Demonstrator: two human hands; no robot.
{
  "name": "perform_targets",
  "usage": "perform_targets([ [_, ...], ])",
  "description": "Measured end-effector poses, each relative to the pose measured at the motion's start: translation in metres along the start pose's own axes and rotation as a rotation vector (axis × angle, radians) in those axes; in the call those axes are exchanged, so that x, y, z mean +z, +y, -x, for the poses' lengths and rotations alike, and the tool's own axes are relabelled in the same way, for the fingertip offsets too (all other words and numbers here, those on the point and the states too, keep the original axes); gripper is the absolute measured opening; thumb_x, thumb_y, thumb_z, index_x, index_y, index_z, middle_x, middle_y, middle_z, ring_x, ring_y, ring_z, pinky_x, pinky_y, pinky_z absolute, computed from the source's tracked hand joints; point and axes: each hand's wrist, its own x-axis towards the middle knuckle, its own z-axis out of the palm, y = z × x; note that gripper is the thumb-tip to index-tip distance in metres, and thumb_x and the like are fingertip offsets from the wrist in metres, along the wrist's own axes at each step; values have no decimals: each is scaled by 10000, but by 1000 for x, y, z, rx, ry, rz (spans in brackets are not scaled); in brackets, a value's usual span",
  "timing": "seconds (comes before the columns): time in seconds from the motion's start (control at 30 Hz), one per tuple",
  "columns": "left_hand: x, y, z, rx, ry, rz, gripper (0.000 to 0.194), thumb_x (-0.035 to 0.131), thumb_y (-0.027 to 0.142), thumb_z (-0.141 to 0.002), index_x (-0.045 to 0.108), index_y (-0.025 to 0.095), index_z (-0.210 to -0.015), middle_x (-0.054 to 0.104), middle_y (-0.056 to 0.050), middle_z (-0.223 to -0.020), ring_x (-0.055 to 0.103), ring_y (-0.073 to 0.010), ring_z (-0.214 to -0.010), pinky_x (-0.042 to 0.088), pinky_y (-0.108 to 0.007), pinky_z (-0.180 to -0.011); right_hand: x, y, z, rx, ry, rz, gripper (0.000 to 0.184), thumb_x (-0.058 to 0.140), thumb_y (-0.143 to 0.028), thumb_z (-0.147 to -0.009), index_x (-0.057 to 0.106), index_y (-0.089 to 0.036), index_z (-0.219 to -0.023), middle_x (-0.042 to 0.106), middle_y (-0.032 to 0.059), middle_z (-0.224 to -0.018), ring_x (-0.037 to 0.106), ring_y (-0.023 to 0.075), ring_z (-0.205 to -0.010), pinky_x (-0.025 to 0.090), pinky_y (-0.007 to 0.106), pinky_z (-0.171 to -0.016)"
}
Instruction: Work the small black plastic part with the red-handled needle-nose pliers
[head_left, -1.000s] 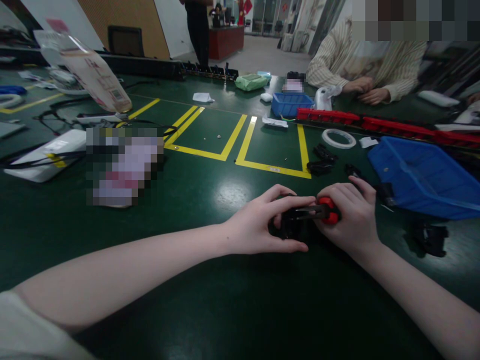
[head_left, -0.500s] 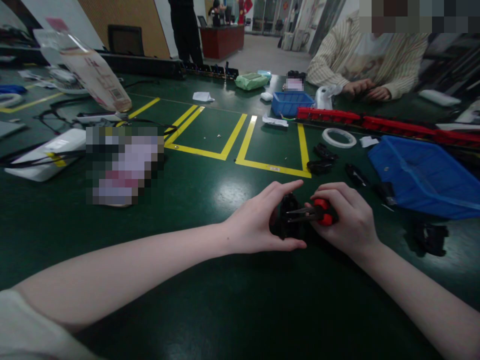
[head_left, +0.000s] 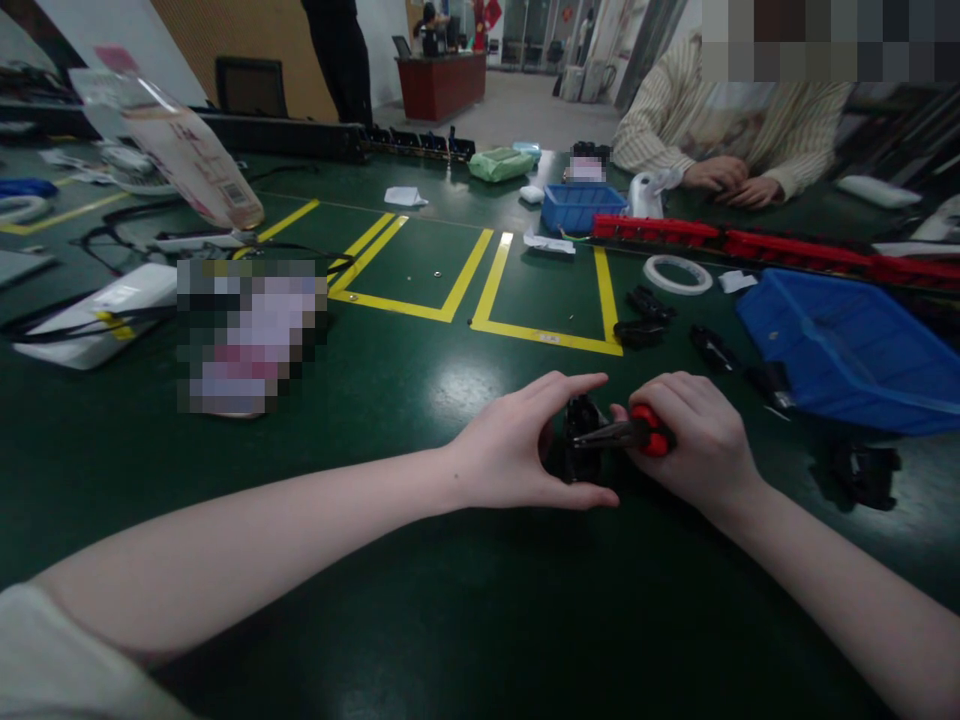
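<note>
A black plastic part (head_left: 582, 455) is held in my left hand (head_left: 517, 440), between the thumb and the fingers that curve around it. My right hand (head_left: 701, 440) is closed around needle-nose pliers (head_left: 651, 431) with red handles. The pliers' metal jaws point left and reach the face of the black part; they look nearly closed. Whether the tips grip anything small cannot be made out. Another black plastic piece (head_left: 866, 474) lies on the green table (head_left: 360, 580) to the right of my right hand.
Beyond my right hand are a blue bin (head_left: 855, 350), several small black parts (head_left: 712, 348) and a white tape roll (head_left: 677, 274). Yellow tape (head_left: 551, 338) marks the table. A phone (head_left: 259, 340) and a bottle (head_left: 195, 150) lie left. Across sits a person (head_left: 739, 130).
The pliers' jaws have come closer together at the black part. Both hands have dropped very slightly in the view and still hold the same things.
</note>
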Motion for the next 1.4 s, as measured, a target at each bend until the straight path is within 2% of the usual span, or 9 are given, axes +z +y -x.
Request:
perform_targets([
  [0.13, -1, 2, -1, -41, -21, 9, 866, 816, 459, -675, 420, 155, -1382, 592, -107, -1176, 630, -208, -882, 542, -350, -764, -1, 0, -1, -13, -21, 5, 125, 576, -194, -824, 466, -211, -766, 532, 22, -675, 501, 170, -641, 414, 309, -594],
  [0.3, -3, 3, -2, -70, -66, -1, 844, 814, 481, -662, 460, 158, -1356, 622, -112, -1140, 629, -266, -987, 546, -364, -761, -2, 1, -1, -32, -19, 35, 119, 577, -185, -817, 474, -212, -765, 545, 28, -684, 498, 180, -659, 412, 321, -612],
  [0.47, -3, 5, -1, -98, -89, 7, 820, 805, 503, -668, 458, 207, -1350, 606, -101, -1192, 621, -277, -1025, 538, -380, -796, -2, 2, -1, -34, 0, 53, 110, 575, -204, -819, 478, -224, -770, 564, 29, -703, 506, 179, -666, 413, 320, -615],
  [0.7, -4, 6, -3, -104, -82, 21, 765, 814, 483, -664, 486, 187, -1287, 607, -102, -1180, 619, -268, -1008, 534, -362, -773, -1, 1, -1, -27, 23, 45, 116, 591, -206, -806, 477, -222, -790, 561, 42, -729, 510, 184, -675, 432, 323, -614],
  [0.9, -5, 8, -4, -120, -99, 8, 719, 812, 476, -667, 498, 164, -1234, 622, -98, -1138, 622, -250, -987, 529, -340, -759, -1, 0, 0, -2, 45, 34, 119, 609, -209, -800, 500, -215, -846, 586, 64, -829, 549, 189, -720, 464, 323, -628],
  [1.0, -5, 8, -4, -126, -84, 4, 714, 807, 489, -668, 498, 167, -1226, 623, -95, -1127, 626, -234, -944, 525, -329, -737, -1, -1, 0, 28, 50, 16, 145, 607, -215, -802, 522, -216, -920, 598, 62, -859, 566, 190, -728, 472, 320, -619],
  [1.1, -4, 7, -4, -128, -61, -18, 709, 797, 494, -676, 491, 173, -1229, 619, -92, -1130, 623, -213, -877, 519, -325, -702, -1, -2, 1, 37, 27, 9, 138, 612, -216, -793, 525, -206, -901, 599, 60, -837, 566, 186, -710, 466, 312, -599],
  [1.4, -2, 5, -4, -90, -10, -99, 685, 805, 466, -671, 498, 202, -1224, 612, -92, -1144, 605, -256, -994, 496, -418, -857, -4, -3, -2, 13, -7, -4, 82, 574, -202, -823, 502, -211, -784, 577, 34, -737, 530, 157, -641, 435, 288, -572],
])
